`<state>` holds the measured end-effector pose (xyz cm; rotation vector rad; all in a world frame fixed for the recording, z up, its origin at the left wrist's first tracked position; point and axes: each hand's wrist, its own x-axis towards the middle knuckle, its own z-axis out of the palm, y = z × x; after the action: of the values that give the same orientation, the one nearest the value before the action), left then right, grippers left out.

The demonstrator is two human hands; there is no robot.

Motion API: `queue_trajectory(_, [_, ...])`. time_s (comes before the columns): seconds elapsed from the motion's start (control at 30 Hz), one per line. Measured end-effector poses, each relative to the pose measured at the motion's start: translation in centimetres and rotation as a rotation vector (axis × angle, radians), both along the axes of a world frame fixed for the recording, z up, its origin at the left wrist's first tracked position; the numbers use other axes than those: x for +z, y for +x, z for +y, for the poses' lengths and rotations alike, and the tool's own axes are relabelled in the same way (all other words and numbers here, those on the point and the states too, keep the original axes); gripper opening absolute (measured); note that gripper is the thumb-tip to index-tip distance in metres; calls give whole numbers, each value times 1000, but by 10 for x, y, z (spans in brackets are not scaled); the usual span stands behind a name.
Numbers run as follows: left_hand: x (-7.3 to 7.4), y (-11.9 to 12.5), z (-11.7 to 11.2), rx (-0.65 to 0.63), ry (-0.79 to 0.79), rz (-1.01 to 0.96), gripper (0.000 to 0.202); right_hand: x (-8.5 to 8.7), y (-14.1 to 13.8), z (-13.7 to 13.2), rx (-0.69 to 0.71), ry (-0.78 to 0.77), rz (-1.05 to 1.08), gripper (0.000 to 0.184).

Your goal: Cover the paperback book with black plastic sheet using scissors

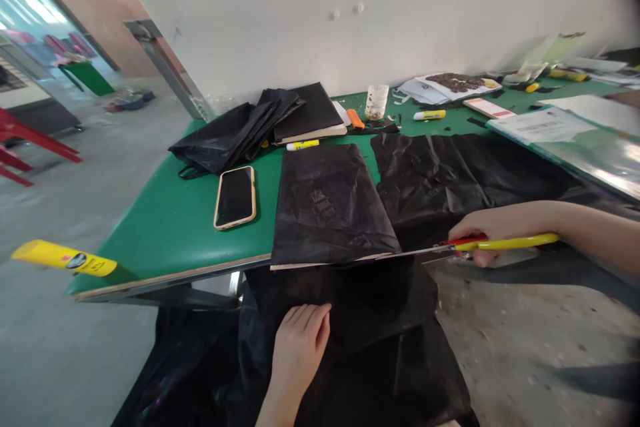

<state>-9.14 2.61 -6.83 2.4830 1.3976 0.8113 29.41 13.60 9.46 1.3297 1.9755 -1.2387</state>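
My right hand (493,233) grips yellow-and-red-handled scissors (480,245), their blades running left along the front edge of a black fabric-covered board (327,207) on the green table (170,227). My left hand (300,343) lies flat, fingers together, on black fabric (380,320) hanging over my lap below the table edge. More black fabric (450,173) spreads to the right of the board.
A phone (235,197) lies left of the board. Folded black fabric (235,133), a notebook (307,117), glue sticks (303,145), an orange cutter (355,119), a jar (376,101) and papers (545,123) sit further back. A yellow tube (65,258) lies at the near left corner.
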Motion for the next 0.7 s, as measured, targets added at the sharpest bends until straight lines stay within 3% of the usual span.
queue_trajectory(0.7, [1,1,1,-2,21,-5,20,-11,3,-12,-39,74,4,41])
